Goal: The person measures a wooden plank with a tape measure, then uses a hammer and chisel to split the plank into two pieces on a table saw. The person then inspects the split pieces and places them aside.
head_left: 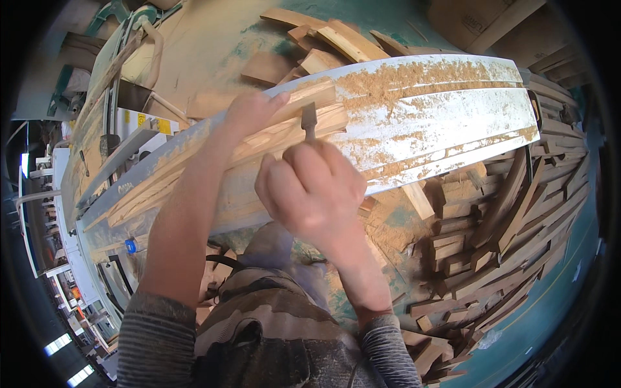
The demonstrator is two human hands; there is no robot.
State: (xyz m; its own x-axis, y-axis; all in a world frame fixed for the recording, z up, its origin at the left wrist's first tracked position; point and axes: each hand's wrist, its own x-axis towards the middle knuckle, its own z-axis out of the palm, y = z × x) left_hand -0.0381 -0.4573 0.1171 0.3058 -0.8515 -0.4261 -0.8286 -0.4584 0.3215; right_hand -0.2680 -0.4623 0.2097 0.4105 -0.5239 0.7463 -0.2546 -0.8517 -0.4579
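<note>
Left hand (253, 111) pressed flat on a wood strip (284, 126) along the sawdust-strewn surface (453, 123); right hand (314, 191) fisted around a chisel (308, 119) meeting the strip; offcut pile (511, 239) crowds the surface's right edge.

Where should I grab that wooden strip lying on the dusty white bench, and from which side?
Probably take the wooden strip at its free right end, coming down from above. It lies flat along the white bench, so only its top and long edges show. The left hand presses on it; the right hand holds a small tool.
</note>
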